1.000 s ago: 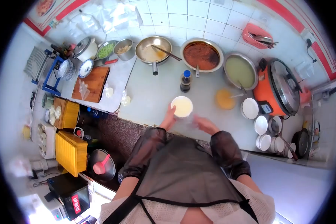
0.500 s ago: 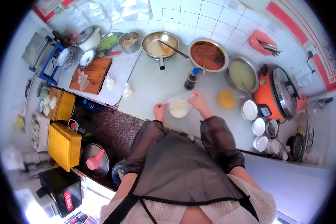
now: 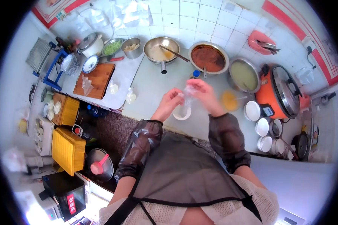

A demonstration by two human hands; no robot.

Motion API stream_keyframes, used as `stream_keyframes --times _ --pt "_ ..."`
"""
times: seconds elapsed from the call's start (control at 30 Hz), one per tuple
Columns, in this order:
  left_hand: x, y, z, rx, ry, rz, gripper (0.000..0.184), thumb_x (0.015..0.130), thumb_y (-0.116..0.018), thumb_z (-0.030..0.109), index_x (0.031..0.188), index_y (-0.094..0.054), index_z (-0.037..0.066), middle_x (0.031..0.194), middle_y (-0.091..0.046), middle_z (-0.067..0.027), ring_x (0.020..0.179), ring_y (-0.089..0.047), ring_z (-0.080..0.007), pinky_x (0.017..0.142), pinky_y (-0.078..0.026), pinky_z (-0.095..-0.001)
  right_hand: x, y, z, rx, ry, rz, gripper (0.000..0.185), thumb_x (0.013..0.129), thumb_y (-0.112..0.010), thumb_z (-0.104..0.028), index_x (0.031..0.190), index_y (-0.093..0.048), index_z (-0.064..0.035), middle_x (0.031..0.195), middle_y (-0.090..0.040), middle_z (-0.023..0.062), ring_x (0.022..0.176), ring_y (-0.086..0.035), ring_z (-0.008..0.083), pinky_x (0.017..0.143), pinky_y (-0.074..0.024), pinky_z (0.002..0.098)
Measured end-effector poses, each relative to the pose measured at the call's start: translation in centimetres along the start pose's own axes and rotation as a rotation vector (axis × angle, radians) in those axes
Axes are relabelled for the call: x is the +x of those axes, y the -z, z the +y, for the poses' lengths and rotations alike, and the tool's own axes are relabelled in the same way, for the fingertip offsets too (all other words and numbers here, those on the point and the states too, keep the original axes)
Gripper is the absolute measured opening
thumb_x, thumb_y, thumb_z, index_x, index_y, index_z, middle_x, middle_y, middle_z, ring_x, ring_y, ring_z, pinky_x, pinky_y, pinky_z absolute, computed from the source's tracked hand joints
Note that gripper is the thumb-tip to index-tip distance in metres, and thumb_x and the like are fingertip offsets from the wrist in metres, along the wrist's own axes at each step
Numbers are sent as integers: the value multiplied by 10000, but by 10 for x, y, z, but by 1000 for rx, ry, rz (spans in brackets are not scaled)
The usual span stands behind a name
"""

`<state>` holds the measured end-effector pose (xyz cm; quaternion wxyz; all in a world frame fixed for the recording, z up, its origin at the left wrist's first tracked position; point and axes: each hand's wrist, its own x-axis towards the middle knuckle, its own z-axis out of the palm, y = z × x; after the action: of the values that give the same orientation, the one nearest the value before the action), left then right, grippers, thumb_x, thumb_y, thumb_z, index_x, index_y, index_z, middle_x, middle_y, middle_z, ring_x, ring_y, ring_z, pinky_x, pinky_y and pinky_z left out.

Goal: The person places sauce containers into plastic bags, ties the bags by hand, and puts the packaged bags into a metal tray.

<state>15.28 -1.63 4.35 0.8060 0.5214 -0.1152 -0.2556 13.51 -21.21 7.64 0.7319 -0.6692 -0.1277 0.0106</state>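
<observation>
A clear plastic bag [image 3: 189, 96] is bunched up between my two hands over a white bowl [image 3: 181, 115]. My left hand [image 3: 169, 105] pinches one side of it with closed fingers. My right hand [image 3: 206, 98] grips the top and the other side. Part of the bowl is hidden behind the bag and my fingers; what is in the bag I cannot make out. Just beyond my right hand stands a dark bottle with a blue cap [image 3: 195, 73], mostly covered by the hand. To the left, a small knotted bag with white contents [image 3: 130, 96] sits on the counter [image 3: 146, 86].
Along the wall stand a frying pan [image 3: 154, 48], a basin of red sauce [image 3: 226, 63] and a pot of pale liquid [image 3: 244, 73]. A bowl of yellow liquid [image 3: 229, 100], stacked white bowls [image 3: 252, 111] and an orange cooker [image 3: 268, 93] are right; a cutting board [image 3: 101, 80] lies left.
The bag was spread over the bowl and is now lifted and gathered together. My hands have come closer to each other and risen, and my right hand now covers most of the bottle.
</observation>
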Motion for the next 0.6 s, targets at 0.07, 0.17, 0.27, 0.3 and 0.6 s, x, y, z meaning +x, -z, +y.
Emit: stream_keyframes --times 0.07,0.17,0.27,0.3,0.6 --pt "-4 -5 9 -167 -18 21 143 900 -546 61 1034 -534 12 993 -599 -58 815 -572 -114 744 -475 -262 -12 8 3 211 -22 22 429 820 -644 -59 1231 -532 -20 1101 -578 47 979 -565 169 836 -468 316" --pt "-12 -21 23 -381 -37 39 186 903 -527 58 1080 -505 4 1011 -589 -78 898 -572 -141 801 -474 -281 -39 9 27 -394 -178 -130 606 758 -725 -143 1302 -476 -51 1165 -558 117 1112 -542 206 869 -468 339" --pt "-18 -37 30 -440 -41 -30 254 884 -551 57 1128 -492 14 1060 -571 -94 994 -557 -153 863 -465 -293 -39 -38 27 -788 346 94 581 749 -731 -196 1266 -502 -59 1148 -599 155 1037 -607 266 796 -495 359" --pt "-19 -39 32 -454 -63 -90 299 870 -578 60 1153 -490 23 1085 -564 -97 1023 -552 -150 883 -462 -296 -34 -42 32 -669 217 185 537 752 -718 -192 1235 -520 -67 1080 -620 163 960 -624 299 757 -503 376" --pt "-6 -16 -54 642 -147 103 366 812 -610 52 1172 -564 8 1222 -532 -107 1094 -500 -277 896 -416 -384 -22 -43 16 -830 405 252 230 801 -632 -145 1026 -631 -96 813 -649 126 721 -626 303 630 -500 364"
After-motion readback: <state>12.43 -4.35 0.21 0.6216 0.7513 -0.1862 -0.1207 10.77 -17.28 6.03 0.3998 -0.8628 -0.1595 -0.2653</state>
